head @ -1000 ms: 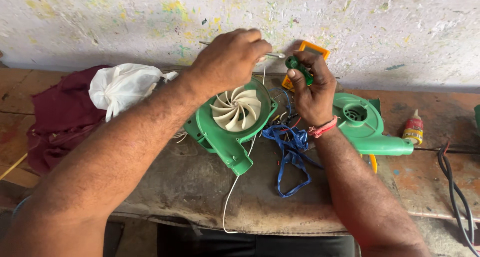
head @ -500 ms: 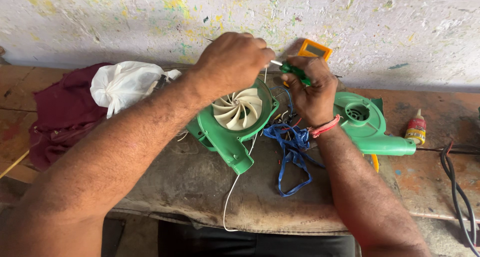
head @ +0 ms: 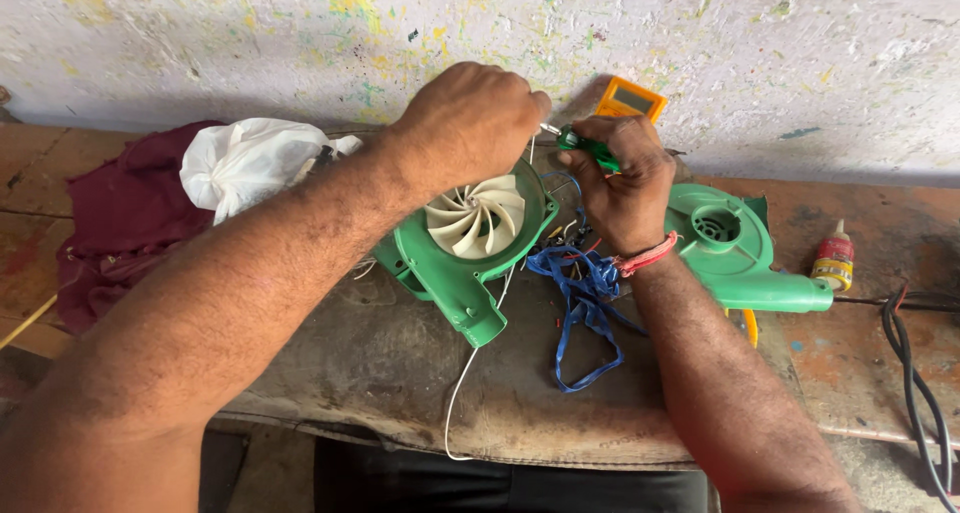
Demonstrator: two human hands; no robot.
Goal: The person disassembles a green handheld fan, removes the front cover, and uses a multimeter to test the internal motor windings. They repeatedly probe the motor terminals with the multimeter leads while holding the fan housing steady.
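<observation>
Screwdriver (head: 588, 147), green-handled, is sitting gripped in right hand (head: 622, 181) above blower housing (head: 470, 243) on bench (head: 380, 363); left hand (head: 470, 123) is pinching sth small at its tip.

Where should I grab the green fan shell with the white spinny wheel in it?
Probably by the green fan shell's spout, which sticks out toward the near edge of the bench. Come from the front and close your grip around it. It is narrow and bare, while the round part holds the white wheel, and wires and both hands crowd the far side.
</observation>
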